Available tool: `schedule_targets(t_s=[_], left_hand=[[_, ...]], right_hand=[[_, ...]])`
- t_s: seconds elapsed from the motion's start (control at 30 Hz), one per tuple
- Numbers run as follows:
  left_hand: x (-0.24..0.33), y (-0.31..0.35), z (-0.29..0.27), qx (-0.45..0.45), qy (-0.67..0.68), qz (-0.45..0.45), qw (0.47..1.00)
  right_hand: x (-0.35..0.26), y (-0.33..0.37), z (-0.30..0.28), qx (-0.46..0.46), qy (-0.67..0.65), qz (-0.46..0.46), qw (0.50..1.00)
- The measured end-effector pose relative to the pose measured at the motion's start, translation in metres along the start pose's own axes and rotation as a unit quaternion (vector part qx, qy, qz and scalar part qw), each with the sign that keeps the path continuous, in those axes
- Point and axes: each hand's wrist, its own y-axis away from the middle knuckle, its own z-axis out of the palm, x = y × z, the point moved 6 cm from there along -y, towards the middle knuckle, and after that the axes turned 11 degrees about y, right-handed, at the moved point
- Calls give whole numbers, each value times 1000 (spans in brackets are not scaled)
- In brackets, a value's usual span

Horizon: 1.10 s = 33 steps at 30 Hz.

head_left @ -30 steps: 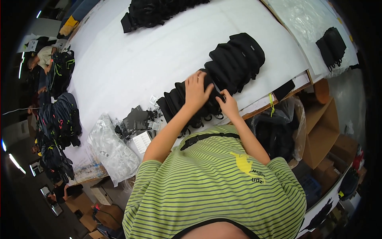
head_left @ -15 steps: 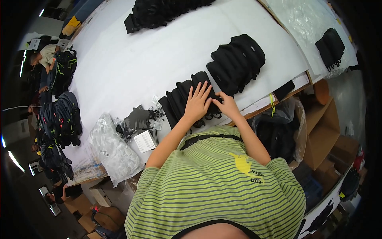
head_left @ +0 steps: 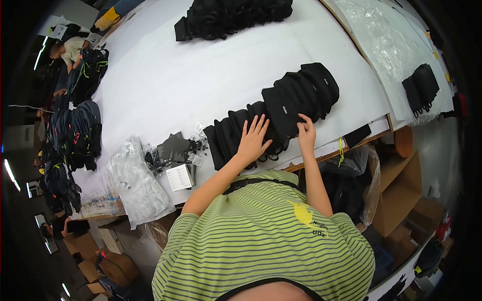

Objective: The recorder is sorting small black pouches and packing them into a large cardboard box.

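On the white table, a left row of overlapping black fabric pouches (head_left: 219, 139) lies under my left hand (head_left: 252, 142), whose fingers are stretched flat on the row's right end. My right hand (head_left: 307, 133) pinches the lower right edge of a black pouch (head_left: 282, 109) with small light print on it. This pouch lies at the left end of a second overlapping row of black pouches (head_left: 321, 83), which runs up to the right. Dark cord loops stick out along the near edge of the left row.
Left of the rows lie dark cards (head_left: 174, 149), small tags and a clear bag (head_left: 138, 183) of pieces. A large black pile (head_left: 233, 17) sits at the far side. Open cardboard boxes (head_left: 399, 188) stand below the table's right edge. Another person (head_left: 70, 50) works at far left beside hanging backpacks.
My right hand has moved right with a pouch, which now lies against the right row with its print showing. My left hand stays on the left row. The whole view has shifted slightly.
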Motion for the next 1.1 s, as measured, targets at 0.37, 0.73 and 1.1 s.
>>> schedule_targets(t_s=[0.37,0.73,1.1], left_hand=[[16,-13,-20,97,116,0,989],[27,-27,10,33,74,87,993],[34,-25,12,-90,402,-30,911]], right_hand=[[29,-7,40,-40,292,-17,955],[54,-14,35,-165,179,-52,969],[54,4,43,-249,93,-13,964]])
